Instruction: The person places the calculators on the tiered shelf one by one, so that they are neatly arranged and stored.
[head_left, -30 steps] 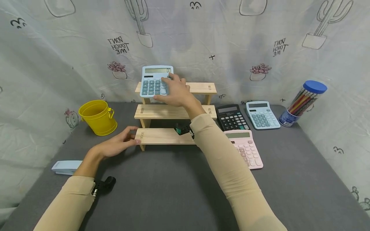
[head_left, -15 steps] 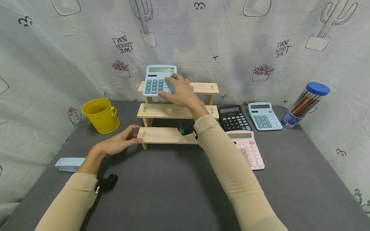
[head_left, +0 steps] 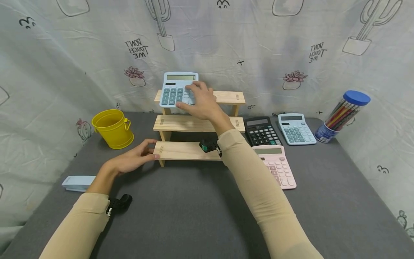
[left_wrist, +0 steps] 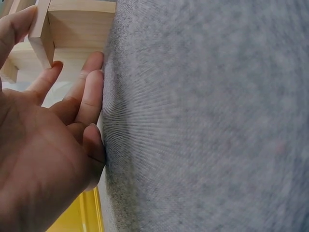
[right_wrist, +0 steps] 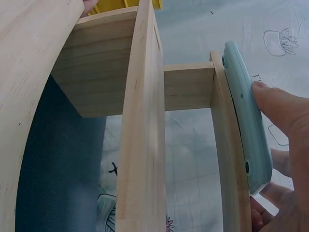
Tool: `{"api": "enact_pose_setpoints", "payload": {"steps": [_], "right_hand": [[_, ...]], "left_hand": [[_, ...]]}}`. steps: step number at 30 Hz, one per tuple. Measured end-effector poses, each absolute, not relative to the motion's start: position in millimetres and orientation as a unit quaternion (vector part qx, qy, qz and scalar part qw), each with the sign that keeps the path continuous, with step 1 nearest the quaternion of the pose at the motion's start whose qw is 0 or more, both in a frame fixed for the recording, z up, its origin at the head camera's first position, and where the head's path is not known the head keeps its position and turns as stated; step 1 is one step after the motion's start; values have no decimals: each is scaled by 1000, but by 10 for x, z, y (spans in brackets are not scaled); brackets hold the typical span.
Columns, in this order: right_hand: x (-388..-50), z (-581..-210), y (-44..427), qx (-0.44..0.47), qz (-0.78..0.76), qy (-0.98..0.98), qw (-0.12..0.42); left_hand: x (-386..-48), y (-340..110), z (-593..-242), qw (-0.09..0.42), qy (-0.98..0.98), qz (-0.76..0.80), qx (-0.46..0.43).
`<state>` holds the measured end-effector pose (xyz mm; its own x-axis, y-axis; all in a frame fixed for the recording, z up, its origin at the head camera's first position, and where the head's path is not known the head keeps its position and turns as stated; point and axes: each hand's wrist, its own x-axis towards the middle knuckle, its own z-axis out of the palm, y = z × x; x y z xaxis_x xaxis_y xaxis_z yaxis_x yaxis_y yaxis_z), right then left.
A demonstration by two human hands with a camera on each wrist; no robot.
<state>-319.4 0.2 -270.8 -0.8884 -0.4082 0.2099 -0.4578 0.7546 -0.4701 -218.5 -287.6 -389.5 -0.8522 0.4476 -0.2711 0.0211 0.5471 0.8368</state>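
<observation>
A three-tier wooden stand point(head_left: 189, 123) is at the back middle of the table. On its top tier lies a light blue calculator point(head_left: 171, 95); its feet show close against the board point(right_wrist: 231, 159) in the right wrist view. My right hand point(head_left: 205, 102) holds the calculator's right side, thumb at the front edge and fingertips over the keys and far side. My left hand point(head_left: 134, 158) pinches the left end of the bottom tier, thumb point(left_wrist: 24, 21) on the board edge, a fingertip on the other side. Its remaining fingers extend beneath. The calculator's right edge is partly hidden by my hand.
Right of the stand lie a black calculator point(head_left: 262, 131), a pink calculator point(head_left: 276, 169) and another light blue calculator point(head_left: 295, 129). A tilted pencil tub with a blue lid point(head_left: 341, 117) stands beyond. At left are a yellow bucket point(head_left: 113, 131) and a pale blue stapler-like object point(head_left: 77, 182).
The calculator's display showed zeros earlier and now reads differently. Both hands stay in nearly the same place; the head view has shifted slightly.
</observation>
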Motion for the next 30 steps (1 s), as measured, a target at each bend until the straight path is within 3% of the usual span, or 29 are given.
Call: {"api": "enact_pose_setpoints", "payload": {"steps": [12, 21, 30], "right_hand": [[-3184, -2720, 31, 233, 272, -932, 58], [-3106, -2755, 138, 266, 293, -918, 36], [-3107, -2762, 122, 277, 265, -920, 75]], "left_hand": [[-2191, -2856, -3870, 229, 851, 453, 136], [-2154, -2871, -3885, 235, 854, 447, 128], [-2161, -2866, -3878, 229, 853, 451, 128]]}}
